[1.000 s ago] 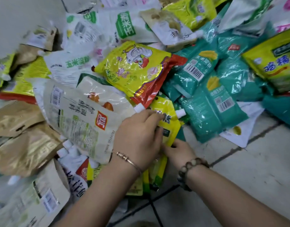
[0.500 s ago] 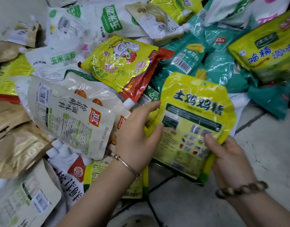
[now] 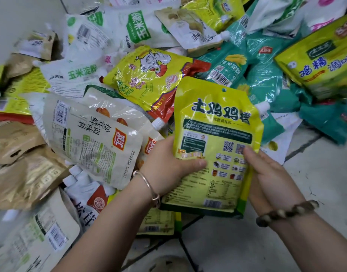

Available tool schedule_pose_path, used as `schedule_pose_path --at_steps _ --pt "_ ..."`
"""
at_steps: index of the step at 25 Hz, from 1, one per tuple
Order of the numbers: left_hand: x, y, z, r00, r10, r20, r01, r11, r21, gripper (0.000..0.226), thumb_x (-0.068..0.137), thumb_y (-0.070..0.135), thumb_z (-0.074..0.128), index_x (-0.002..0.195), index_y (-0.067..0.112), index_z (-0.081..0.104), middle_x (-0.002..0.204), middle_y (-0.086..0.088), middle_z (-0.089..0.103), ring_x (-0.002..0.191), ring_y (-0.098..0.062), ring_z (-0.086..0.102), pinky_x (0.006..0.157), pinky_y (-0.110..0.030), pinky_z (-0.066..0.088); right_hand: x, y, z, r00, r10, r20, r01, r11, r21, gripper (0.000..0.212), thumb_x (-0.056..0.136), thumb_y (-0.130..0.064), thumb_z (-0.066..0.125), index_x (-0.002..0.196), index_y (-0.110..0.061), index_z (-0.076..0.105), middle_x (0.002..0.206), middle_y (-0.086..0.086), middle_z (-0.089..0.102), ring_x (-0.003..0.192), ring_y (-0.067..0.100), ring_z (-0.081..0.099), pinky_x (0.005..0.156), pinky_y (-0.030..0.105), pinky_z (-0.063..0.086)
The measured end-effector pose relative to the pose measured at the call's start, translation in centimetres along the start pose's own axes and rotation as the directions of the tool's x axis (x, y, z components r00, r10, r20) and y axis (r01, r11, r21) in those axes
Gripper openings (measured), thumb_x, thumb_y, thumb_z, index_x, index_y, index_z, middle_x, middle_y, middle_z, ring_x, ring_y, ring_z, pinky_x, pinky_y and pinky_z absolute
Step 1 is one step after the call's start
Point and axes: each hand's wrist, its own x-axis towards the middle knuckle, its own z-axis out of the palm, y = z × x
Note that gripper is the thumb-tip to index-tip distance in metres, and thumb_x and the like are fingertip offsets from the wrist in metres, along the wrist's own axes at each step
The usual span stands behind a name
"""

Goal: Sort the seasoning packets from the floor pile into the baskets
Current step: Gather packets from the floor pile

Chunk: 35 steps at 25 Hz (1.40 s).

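Note:
A yellow chicken-essence packet [image 3: 215,132] with dark lettering stands upright above the floor, its printed back facing me. My left hand [image 3: 166,163] grips its lower left edge, thumb across the front. My right hand [image 3: 266,173] holds the lower right edge, fingers behind it. A pile of seasoning packets [image 3: 113,79] spreads over the floor behind and to the left. No basket is in view.
A white spouted pouch [image 3: 90,138] lies just left of my left hand. Brown paper pouches [image 3: 21,165] are at the far left, teal starch bags [image 3: 266,81] and a large yellow bag [image 3: 321,57] at the right. Grey floor tiles [image 3: 315,183] show at the lower right.
Both hands have pulled the yellow packet out of the pile, lifted it and turned it upright. The left hand moved from the pile onto the packet's left edge.

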Motion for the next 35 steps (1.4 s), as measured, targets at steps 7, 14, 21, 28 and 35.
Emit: schedule_pose_path --at_steps 7,14,21,28,35 --pt "-1.5 1.8 -4.7 0.949 0.181 -0.26 -0.069 0.92 0.386 0.032 0.069 0.023 0.077 0.077 0.041 0.052 0.078 0.028 0.055 0.072 0.005 0.053 0.062 -0.011 0.039 4.4 4.3 1.0 0.909 0.289 -0.3 -0.357 0.912 -0.203 0.016 0.091 -0.031 0.055 0.083 -0.017 0.057 0.099 0.011 0.069 0.085 0.014 0.064 0.092 0.044 0.046" --pt "-2.7 -0.1 -7.0 0.936 0.127 -0.328 -0.002 0.934 0.356 0.034 0.068 0.014 0.079 0.076 0.036 0.055 0.075 0.027 0.057 0.069 0.013 0.056 0.061 -0.006 0.04 6.4 6.4 4.6 0.916 0.229 -0.329 -0.358 0.838 -0.413 0.054 0.06 -0.057 0.074 0.083 -0.01 0.06 0.089 0.011 0.069 0.084 0.031 0.065 0.084 0.046 0.053" --pt "-2.2 -0.7 -7.5 0.917 0.123 -0.38 0.002 0.95 0.312 0.032 0.067 0.014 0.08 0.073 0.037 0.057 0.066 0.03 0.059 0.061 0.017 0.056 0.059 -0.008 0.043 6.0 6.5 3.2 0.966 -0.04 -0.257 -0.082 0.89 -0.448 0.008 0.081 -0.022 0.07 0.076 -0.022 0.064 0.076 -0.007 0.068 0.07 0.013 0.064 0.062 0.027 0.05" --pt "-1.3 -0.5 -6.3 0.928 0.154 -0.34 -0.028 0.937 0.347 0.031 0.068 0.018 0.08 0.074 0.037 0.056 0.074 0.027 0.057 0.069 0.012 0.054 0.058 -0.014 0.04 4.5 5.5 -3.8 0.911 0.103 -0.401 -0.129 0.991 -0.04 0.021 0.084 -0.029 0.066 0.098 -0.015 0.061 0.101 0.004 0.071 0.084 0.02 0.069 0.08 0.043 0.053" --pt "-0.5 -0.3 -4.3 0.949 0.163 -0.27 -0.081 0.953 0.293 0.032 0.069 0.015 0.079 0.074 0.036 0.056 0.062 0.029 0.06 0.062 0.018 0.056 0.052 -0.002 0.039 4.8 4.0 -3.3 0.871 -0.037 -0.489 -0.08 0.973 -0.216 0.032 0.073 -0.035 0.077 0.097 -0.018 0.063 0.102 0.002 0.067 0.093 0.025 0.063 0.09 0.044 0.048"
